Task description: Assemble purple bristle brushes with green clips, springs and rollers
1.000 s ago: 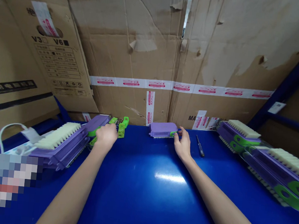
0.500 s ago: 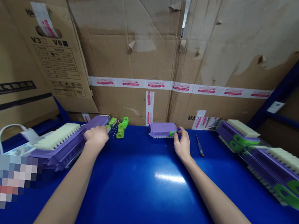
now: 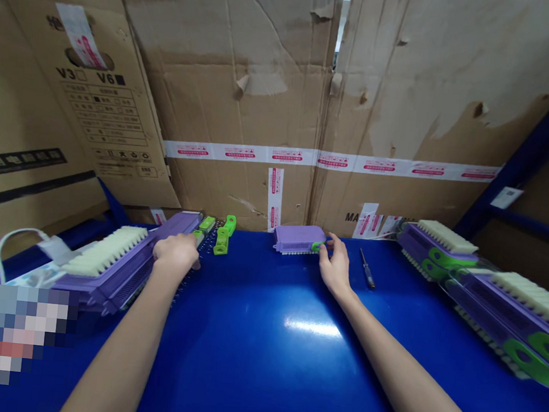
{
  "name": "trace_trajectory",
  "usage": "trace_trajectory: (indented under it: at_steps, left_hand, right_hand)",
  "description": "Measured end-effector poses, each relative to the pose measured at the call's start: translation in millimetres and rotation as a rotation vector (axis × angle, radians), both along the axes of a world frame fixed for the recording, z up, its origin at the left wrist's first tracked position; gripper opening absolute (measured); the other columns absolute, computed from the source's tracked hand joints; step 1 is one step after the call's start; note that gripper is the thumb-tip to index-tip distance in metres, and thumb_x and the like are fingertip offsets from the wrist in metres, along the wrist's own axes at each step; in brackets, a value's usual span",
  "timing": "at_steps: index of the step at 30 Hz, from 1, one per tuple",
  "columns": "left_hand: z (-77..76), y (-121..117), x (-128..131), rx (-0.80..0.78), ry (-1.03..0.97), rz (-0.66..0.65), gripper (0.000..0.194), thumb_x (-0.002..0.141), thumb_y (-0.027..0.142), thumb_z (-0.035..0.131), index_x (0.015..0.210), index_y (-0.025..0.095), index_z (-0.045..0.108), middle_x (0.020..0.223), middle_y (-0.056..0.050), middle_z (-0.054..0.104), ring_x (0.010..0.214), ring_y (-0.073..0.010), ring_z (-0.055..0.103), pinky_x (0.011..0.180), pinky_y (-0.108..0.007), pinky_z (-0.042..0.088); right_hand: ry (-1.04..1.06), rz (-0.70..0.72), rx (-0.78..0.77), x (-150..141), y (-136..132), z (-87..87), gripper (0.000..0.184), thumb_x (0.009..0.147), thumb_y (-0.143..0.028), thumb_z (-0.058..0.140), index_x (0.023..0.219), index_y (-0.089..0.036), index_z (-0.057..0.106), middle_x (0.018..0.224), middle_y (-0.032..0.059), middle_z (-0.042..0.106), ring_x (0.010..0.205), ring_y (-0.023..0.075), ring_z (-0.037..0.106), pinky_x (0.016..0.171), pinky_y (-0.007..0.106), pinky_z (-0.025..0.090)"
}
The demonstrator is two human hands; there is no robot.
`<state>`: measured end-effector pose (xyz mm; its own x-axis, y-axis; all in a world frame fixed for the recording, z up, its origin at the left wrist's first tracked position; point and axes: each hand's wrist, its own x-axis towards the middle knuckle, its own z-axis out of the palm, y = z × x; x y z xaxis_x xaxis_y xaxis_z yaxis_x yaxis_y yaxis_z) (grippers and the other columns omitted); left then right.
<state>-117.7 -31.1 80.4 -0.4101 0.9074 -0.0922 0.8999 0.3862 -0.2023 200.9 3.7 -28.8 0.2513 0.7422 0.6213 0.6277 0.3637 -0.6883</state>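
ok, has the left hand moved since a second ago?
Yes: left. The left hand now sits farther from the vertical tape strip on the cardboard than it did then.

Hands (image 3: 176, 253) (image 3: 334, 267): two. Screwdriver (image 3: 367, 269): one. Plug (image 3: 58, 249): one. Green clips (image 3: 221, 242): at least two. Brushes (image 3: 297, 238): at least six.

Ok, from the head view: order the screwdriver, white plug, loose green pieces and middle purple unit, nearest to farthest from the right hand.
1. Middle purple unit: immediately left of the right hand.
2. Screwdriver: just to its right.
3. Loose green pieces: well left.
4. White plug: far left.
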Motion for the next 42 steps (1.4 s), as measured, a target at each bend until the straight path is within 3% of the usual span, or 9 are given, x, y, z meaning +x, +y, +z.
trace_trajectory:
  at_steps: [7,13,18,33,42]
  left_hand:
    - [0.0,-2,5,-0.026,-0.007,-0.076,0.054,0.044,0.033,0.076,0.096,0.022,0.066,0.109,-0.014,0.065,0.100,-0.0335,0.060,0.071,-0.035,0.048]
    - [5.3,-11,26,-0.084,0.008,-0.144,0.055,0.055,0.042,0.072,0.103,0.018,0.064,0.115,-0.015,0.062,0.105,-0.0314,0.058,0.074,-0.033,0.048]
    - [0.0,-12,36,-0.036,-0.003,-0.194,0.054,0.056,0.044,0.072,0.102,0.017,0.064,0.114,-0.015,0.063,0.104,-0.0325,0.058,0.076,-0.035,0.049]
    - [-2.8,-9,27,0.044,0.009,-0.186,0.037,0.063,0.021,0.060,0.099,0.019,0.061,0.108,-0.014,0.064,0.099,-0.0291,0.061,0.073,-0.032,0.048]
    - [-8.0,-5,13,0.111,-0.060,-0.224,0.037,0.062,0.012,0.050,0.097,0.019,0.060,0.104,-0.013,0.064,0.095,-0.0301,0.062,0.073,-0.033,0.047]
  right_hand:
    - [0.004,-0.002,-0.024,0,-1,0.8,0.041,0.082,-0.031,0.043,0.119,-0.016,0.051,0.097,0.0112,0.057,0.090,0.0242,0.054,0.087,0.045,0.043]
    - [0.002,-0.005,-0.031,0,-1,1.3,0.042,0.082,-0.031,0.043,0.119,-0.015,0.051,0.097,0.0117,0.057,0.091,0.0241,0.054,0.087,0.045,0.043]
    - [-0.006,-0.005,-0.001,0,-1,0.5,0.039,0.083,-0.030,0.044,0.119,-0.018,0.051,0.096,0.0100,0.057,0.090,0.0236,0.054,0.087,0.045,0.043]
    - [-0.112,-0.008,0.032,0,-1,-0.6,0.040,0.084,-0.030,0.043,0.121,-0.015,0.049,0.101,0.0123,0.057,0.096,0.0250,0.051,0.090,0.045,0.042]
    - [-0.100,-0.013,0.039,-1,-1,-0.8,0.039,0.084,-0.030,0.042,0.120,-0.018,0.050,0.099,0.0110,0.057,0.095,0.0249,0.051,0.089,0.046,0.042]
